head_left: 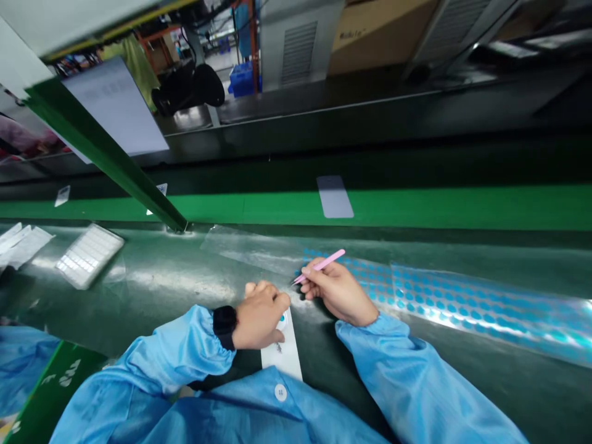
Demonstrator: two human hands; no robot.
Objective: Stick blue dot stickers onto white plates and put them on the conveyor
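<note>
In my right hand (345,295) is a pair of pink tweezers (326,260), gripped between thumb and fingers with the dark tips pointing left. A clear sheet with rows of round blue stickers (444,299) runs out to the right behind that hand. My left hand (261,313), its fingers curled, holds a white card (287,351) against the bench close to my body. One blue dot shows on the card beside the left thumb; the fingers cover the card's upper part. A small gap separates the tweezer tips from my left hand.
A clear film (250,250) lies beyond my hands. To the left are a white tray (90,254) and some papers (23,243). A green post (106,154) rises from the bench. On the green strip behind lies another white card (335,197).
</note>
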